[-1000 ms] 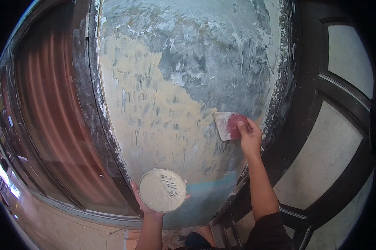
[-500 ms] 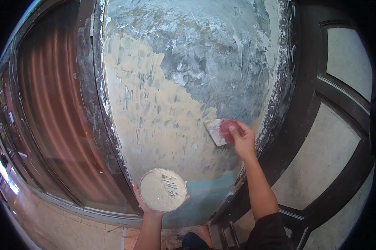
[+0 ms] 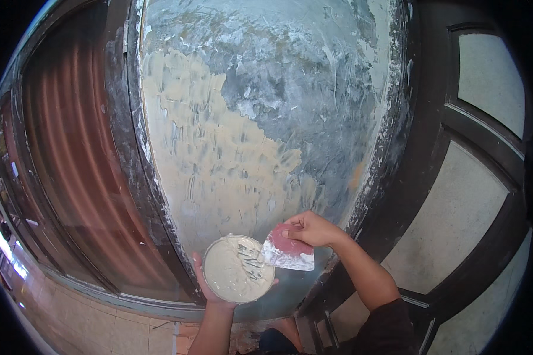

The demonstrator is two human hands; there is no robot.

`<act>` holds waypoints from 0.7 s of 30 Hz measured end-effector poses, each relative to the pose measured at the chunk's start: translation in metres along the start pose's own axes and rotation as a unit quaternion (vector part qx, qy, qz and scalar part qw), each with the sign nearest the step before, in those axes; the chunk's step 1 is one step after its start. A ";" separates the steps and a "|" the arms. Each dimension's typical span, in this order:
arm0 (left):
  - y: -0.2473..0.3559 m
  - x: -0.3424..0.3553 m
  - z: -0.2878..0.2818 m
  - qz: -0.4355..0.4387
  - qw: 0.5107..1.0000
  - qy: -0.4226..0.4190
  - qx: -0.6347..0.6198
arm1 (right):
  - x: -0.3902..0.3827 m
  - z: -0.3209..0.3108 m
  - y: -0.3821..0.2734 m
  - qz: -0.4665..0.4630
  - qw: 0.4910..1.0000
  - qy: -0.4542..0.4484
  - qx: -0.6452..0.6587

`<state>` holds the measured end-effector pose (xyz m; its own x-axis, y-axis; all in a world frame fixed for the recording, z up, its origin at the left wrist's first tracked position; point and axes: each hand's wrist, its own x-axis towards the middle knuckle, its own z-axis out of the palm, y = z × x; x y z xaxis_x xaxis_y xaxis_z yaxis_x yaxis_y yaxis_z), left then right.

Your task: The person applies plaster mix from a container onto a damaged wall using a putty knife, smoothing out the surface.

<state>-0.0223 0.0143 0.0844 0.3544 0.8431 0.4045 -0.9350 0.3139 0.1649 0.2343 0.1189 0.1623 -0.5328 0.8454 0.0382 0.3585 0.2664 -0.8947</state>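
Note:
My left hand (image 3: 208, 290) is wrapped under and around a round tub of cream-coloured putty (image 3: 234, 275), with its fingertips showing at the right rim. In my right hand (image 3: 313, 229) is a red putty spreader (image 3: 288, 241), pinched between thumb and fingers. Its wide blade is smeared with pale putty and points down, at the tub's right rim; whether it touches the rim I cannot tell. Behind both hands rises the wall (image 3: 290, 77), grey-blue above and to the right. A cream putty layer (image 3: 195, 142) with ridges and dark gaps covers its left and lower part.
Left of the wall stands a dark-framed window (image 3: 77, 160) with a reddish-brown curtain behind the glass. To the right is a dark wooden door (image 3: 420, 201) with pale panels. Tiled floor (image 3: 112, 325) lies below at the left.
My right hand has brought the spreader down and left from the wall to the tub, turning its blade downward. More cream putty shows where the spreader was. The tub has shifted slightly right.

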 end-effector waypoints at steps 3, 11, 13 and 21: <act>-0.003 -0.006 -0.010 -0.005 0.997 0.076 0.035 | -0.007 -0.012 -0.004 0.025 0.993 0.017 -0.112; 0.000 -0.012 -0.002 0.019 0.996 0.034 0.075 | -0.040 -0.015 -0.012 -0.130 0.962 0.155 -0.181; 0.001 -0.010 0.005 0.032 0.994 0.041 0.093 | -0.054 -0.004 -0.025 -0.227 0.904 0.176 -0.317; -0.005 0.008 0.036 0.096 0.993 0.039 -0.062 | -0.080 0.027 -0.076 -0.477 0.704 0.152 -0.504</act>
<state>-0.0145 0.0035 0.1195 0.1718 0.9221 0.3469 -0.9813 0.1914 -0.0227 0.2295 0.0183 0.2153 -0.7657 0.0786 0.6384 0.3922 0.8436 0.3666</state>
